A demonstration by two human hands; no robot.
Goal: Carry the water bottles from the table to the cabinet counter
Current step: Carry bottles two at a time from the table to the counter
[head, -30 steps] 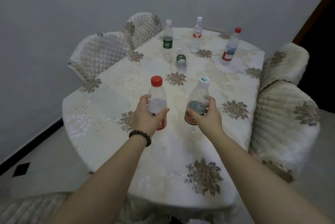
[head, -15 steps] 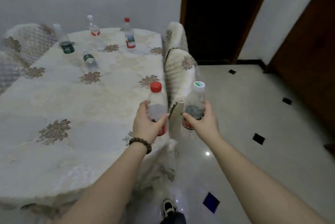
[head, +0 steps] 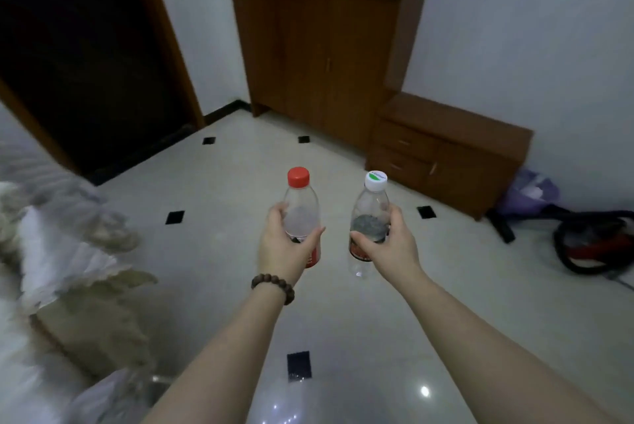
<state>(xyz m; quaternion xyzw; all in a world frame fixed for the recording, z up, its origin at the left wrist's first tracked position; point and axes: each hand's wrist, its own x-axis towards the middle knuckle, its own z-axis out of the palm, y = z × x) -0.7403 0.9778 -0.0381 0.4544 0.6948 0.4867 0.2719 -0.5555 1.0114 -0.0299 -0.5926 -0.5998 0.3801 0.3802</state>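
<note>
two bottles (head: 302, 214), maybe empty, two hands (head: 283, 247)

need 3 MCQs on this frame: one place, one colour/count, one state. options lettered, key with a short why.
1. Where is the tall brown wooden cabinet relative to the person?
A. ahead, across the tiled floor
B. behind the table
C. under the hands

2. What colour is the cap on the clear plastic bottle in the left hand?
A. white
B. red
C. blue

3. What state is the clear white-capped plastic bottle in the right hand in?
A. lying on the floor
B. uncapped
C. held upright, capped

Key: 1 A, the cabinet stands against the far wall beyond open floor. 2 B, a red cap tops that bottle. 3 C, fingers wrap its body and the cap is on.
</note>
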